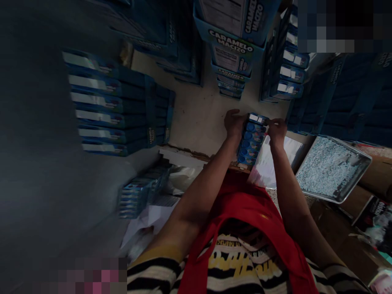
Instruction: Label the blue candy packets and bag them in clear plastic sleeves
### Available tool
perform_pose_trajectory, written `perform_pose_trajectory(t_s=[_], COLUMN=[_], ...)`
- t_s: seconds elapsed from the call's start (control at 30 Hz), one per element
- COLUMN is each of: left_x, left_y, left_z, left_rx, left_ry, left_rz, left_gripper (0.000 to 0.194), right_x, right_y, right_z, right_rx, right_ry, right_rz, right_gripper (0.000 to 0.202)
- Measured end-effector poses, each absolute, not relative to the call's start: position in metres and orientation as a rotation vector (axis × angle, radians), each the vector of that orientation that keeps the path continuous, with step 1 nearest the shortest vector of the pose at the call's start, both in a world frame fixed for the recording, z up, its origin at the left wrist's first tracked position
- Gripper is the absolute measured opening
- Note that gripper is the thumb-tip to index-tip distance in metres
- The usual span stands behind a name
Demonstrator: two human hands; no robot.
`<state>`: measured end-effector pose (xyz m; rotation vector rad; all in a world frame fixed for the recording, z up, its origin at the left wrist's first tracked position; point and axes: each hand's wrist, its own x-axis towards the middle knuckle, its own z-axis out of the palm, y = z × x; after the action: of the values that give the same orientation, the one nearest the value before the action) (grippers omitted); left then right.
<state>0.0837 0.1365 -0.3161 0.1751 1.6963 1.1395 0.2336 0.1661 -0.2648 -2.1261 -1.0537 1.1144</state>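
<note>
Row of blue boxes (251, 144) at ctr-right of frame, long axis approx. vert.; L hand (234, 123) and R hand (277, 131) flank top end; fingers bent, grip unclear.

Tray (338, 200) shiny metal, smooth rim; small boxes (253, 143) look like printed card, faintly glossy; apron (245, 204) matt red cloth; surface (196, 118) matt, front edge rough, chipped; large carton (332, 228) dull brown cardboard

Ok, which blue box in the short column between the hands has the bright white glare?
The farthest box from the red apron, with the left hand and right hand at its sides; the other boxes show round blue marks instead.
</note>
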Motion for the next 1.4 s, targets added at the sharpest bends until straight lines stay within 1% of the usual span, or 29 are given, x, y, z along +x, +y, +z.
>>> perform_pose_trajectory(t_s=[0.1, 0.17, 0.3, 0.4, 0.47, 0.57, 0.67, 0.8, 0.9, 1.0, 1.17, 1.4], left_x=[0.072, 0.066, 0.064, 0.068, 0.073, 0.076, 0.071, 0.058, 0.051, 0.048, 0.045, 0.047], left_y=[0.121, 0.104, 0.074, 0.07, 0.072, 0.077, 0.077, 0.082, 0.095, 0.11, 0.117, 0.117], left_z=[-0.291, -0.27, -0.237, -0.228, -0.229, -0.233, -0.241, -0.254, -0.262, -0.267, -0.272, -0.275], left_rx=[0.31, 0.392, 0.266, 0.179, 0.156, 0.132, 0.11, 0.181, 0.262, 0.297, 0.309, 0.294], left_ry=[1.832, 1.74, 1.383, 1.215, 1.188, 1.226, 1.293, 1.345, 1.407, 1.476, 1.479, 1.476], left_rz=[1.214, 1.246, 1.154, 1.073, 1.064, 1.085, 1.085, 1.02, 1.002, 0.959, 0.915, 0.902], left_gripper=[0.032, 0.029, 0.047, 0.055, 0.054, 0.046, 0.042, 0.037, 0.026, 0.018, 0.016, 0.016], right_x=[0.238, 0.238, 0.231, 0.223, 0.218, 0.215, 0.217, 0.218, 0.212, 0.206, 0.204, 0.204], right_y=[0.158, 0.153, 0.145, 0.14, 0.137, 0.132, 0.126, 0.117, 0.115, 0.117, 0.119, 0.121], right_z=[-0.243, -0.229, -0.213, -0.209, -0.208, -0.206, -0.206, -0.216, -0.232, -0.246, -0.254, -0.255], right_rx=[-2.033, -1.971, -1.865, -1.837, -1.838, -1.844, -1.844, -1.887, -1.881, -1.89, -1.972, -2.0], right_ry=[-0.997, -0.92, -0.837, -0.808, -0.773, -0.735, -0.752, -0.876, -0.947, -0.986, -1.083, -1.078], right_rz=[1.13, 1.199, 1.352, 1.396, 1.409, 1.44, 1.437, 1.278, 1.139, 1.083, 1.005, 1.023], right_gripper=[0.044, 0.053, 0.063, 0.064, 0.063, 0.059, 0.056, 0.043, 0.033, 0.027, 0.022, 0.022])
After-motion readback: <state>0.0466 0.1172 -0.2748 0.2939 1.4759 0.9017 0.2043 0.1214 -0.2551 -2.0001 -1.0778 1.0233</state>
